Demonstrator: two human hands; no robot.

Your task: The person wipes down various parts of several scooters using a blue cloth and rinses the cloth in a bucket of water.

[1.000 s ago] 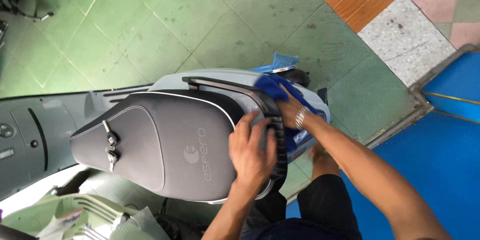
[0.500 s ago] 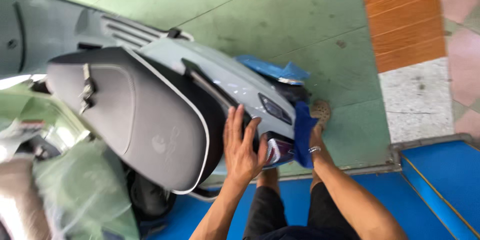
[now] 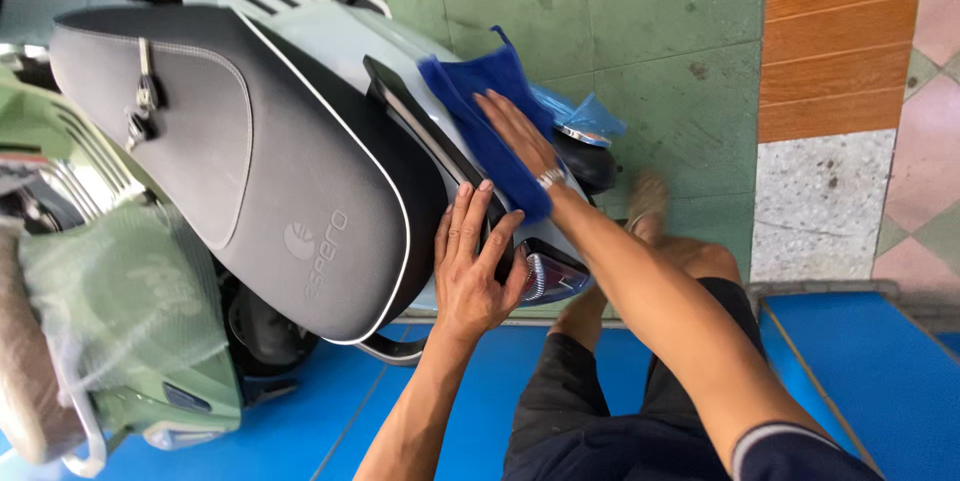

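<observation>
Blue microfibre cloth [image 3: 490, 126] (soft, limp, light) is pressed flat under the spread right hand [image 3: 515, 131] on the scooter's rear panel [image 3: 340, 41]; left hand [image 3: 470, 271] is braced open-palmed on the seat's rear edge [image 3: 420, 231], nothing gripped.

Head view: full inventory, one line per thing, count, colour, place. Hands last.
scooter: one, pale blue-grey body, left and centre
seat: one, grey and black with white piping, on the scooter
grab rail: one, black, behind the seat
tail light: one, red and clear, rear end of the scooter
cloth: one, blue, on the rear body under the right hand
second scooter: one, light green under clear plastic wrap, lower left
floor tiles: green, top; orange and pink at right
ramp: blue, bottom
left hand: flat on the seat's rear edge
right hand: pressed on the cloth, watch at the wrist
</observation>
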